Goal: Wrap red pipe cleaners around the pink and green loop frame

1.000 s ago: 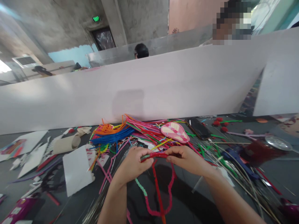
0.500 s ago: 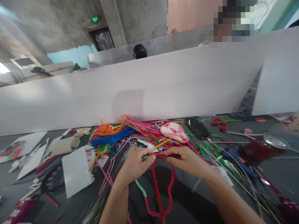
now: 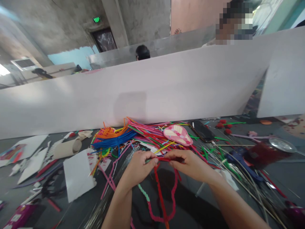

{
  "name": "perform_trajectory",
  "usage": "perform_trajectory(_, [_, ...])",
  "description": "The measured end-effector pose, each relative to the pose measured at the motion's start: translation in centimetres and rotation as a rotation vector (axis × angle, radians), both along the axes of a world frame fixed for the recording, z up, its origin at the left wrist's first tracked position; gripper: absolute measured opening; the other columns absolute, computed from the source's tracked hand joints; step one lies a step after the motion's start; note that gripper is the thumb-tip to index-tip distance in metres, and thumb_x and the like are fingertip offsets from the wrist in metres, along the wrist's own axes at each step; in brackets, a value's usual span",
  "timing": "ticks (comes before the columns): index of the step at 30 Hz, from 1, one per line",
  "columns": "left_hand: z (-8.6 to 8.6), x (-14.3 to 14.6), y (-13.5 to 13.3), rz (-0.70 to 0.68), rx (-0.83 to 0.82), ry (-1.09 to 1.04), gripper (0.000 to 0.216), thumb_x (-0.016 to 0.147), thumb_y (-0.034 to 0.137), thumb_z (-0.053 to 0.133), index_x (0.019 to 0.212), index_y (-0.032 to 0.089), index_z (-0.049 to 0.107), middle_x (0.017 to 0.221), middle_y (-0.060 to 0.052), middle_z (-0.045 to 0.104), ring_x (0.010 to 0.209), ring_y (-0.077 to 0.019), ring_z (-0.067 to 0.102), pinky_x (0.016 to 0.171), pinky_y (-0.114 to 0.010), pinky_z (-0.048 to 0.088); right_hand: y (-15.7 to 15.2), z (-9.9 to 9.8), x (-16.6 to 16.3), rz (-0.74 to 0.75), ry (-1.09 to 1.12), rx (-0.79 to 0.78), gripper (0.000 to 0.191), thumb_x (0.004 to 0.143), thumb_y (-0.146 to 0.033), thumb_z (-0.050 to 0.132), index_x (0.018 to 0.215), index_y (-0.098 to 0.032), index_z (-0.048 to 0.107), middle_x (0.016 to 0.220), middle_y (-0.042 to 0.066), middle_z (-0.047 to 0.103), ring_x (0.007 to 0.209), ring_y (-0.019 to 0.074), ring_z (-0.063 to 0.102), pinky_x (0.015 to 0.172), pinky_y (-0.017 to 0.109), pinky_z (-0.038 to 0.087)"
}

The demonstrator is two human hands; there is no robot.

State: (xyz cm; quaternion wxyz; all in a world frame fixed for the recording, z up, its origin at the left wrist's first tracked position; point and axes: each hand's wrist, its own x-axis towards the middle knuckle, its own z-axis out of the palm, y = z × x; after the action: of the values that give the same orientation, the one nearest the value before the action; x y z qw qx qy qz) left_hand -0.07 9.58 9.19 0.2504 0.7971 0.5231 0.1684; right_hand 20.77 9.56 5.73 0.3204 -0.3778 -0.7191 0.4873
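Between my two hands a red pipe cleaner point(image 3: 162, 159) is stretched, pinched at both ends. My left hand point(image 3: 143, 165) closes thumb and fingers on its left end, where a bit of green shows. My right hand point(image 3: 187, 162) pinches the right end. Below them hangs a loop of wavy pipe cleaner point(image 3: 173, 200), pinkish red with a mint-green stretch on its left side. A straight red-orange pipe cleaner point(image 3: 160, 194) runs down through the loop's middle. How these pieces join at my fingers is hidden.
Behind my hands lie heaps of blue pipe cleaners point(image 3: 114, 142) and pink ones point(image 3: 147, 130), a pink oval piece point(image 3: 177, 135) and a phone point(image 3: 202, 131). Thin wires point(image 3: 102, 200) lie left. A cardboard tube point(image 3: 68, 148), white card point(image 3: 78, 175) and red jar point(image 3: 259, 156) flank them. A white partition point(image 3: 166, 92) stands behind.
Both hands stay nearly in place, still pinching the red pipe cleaner. A short red end below my right hand has swung slightly right. The person beyond the partition has shifted a little.
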Motion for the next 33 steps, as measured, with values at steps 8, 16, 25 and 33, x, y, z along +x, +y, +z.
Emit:
perform_trajectory(8, [-0.2, 0.0, -0.1, 0.021, -0.024, -0.031, 0.022, 0.083, 0.028, 0.049, 0.073, 0.020, 0.066, 0.071, 0.002, 0.068, 0.072, -0.0153, 0.059, 0.068, -0.024, 0.038, 0.0, 0.1, -0.1, -0.049, -0.030, 0.037, 0.025, 0.079, -0.014, 0.051, 0.095, -0.022, 0.068, 0.092, 0.001, 0.070, 0.084, 0.0168, 0.062, 0.075, 0.025, 0.046])
perform_trajectory(16, [-0.2, 0.3, 0.0, 0.025, -0.037, -0.013, 0.022, 0.083, 0.030, 0.049, 0.072, 0.020, 0.065, 0.072, 0.002, 0.067, 0.074, -0.0154, 0.058, 0.073, -0.026, 0.037, 0.1, 0.0, -0.2, -0.087, -0.044, 0.020, 0.016, 0.082, -0.020, 0.052, 0.087, -0.020, 0.068, 0.078, -0.001, 0.067, 0.071, 0.0134, 0.059, 0.066, 0.022, 0.043])
perform_trajectory(25, [-0.1, 0.6, -0.2, 0.026, -0.005, -0.029, 0.018, 0.082, 0.026, 0.051, 0.070, 0.020, 0.063, 0.069, 0.003, 0.066, 0.073, -0.0145, 0.057, 0.078, -0.027, 0.036, 0.5, -1.0, -0.8, -0.105, 0.122, -0.144, 0.010, 0.078, -0.025, 0.057, 0.075, -0.016, 0.060, 0.064, -0.003, 0.053, 0.058, 0.0095, 0.044, 0.053, 0.021, 0.033])
perform_trajectory(33, [-0.1, 0.3, -0.5, -0.027, 0.035, 0.032, 0.015, 0.085, 0.026, 0.050, 0.082, 0.023, 0.065, 0.082, 0.001, 0.069, 0.082, -0.0167, 0.059, 0.097, -0.038, 0.029, 0.6, -1.5, -1.3, -0.119, 0.237, -0.237, 0.009, 0.074, -0.023, 0.059, 0.070, -0.015, 0.056, 0.064, -0.002, 0.054, 0.058, 0.0093, 0.042, 0.053, 0.021, 0.031])
